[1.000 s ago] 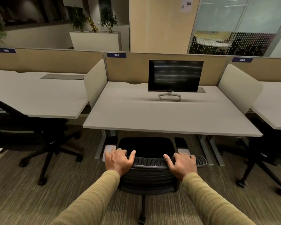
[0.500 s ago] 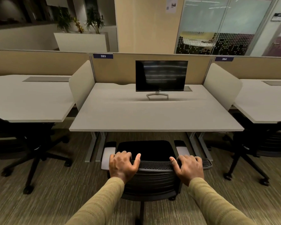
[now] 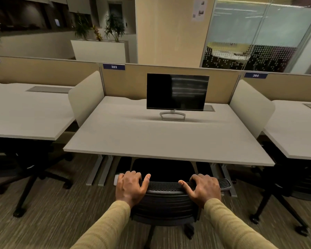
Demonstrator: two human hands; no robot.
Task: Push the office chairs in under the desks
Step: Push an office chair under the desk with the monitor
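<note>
Both hands clasp the mesh top rail of the black office chair: the left hand and right hand each have their grip closed over the backrest edge, thumbs pointing inward. The seat already sits partly beneath the front edge of the middle bench, marked 383. Push evenly with both hands, straight ahead, so the casters track between the bench legs. Farther back stands a dark monitor.
</note>
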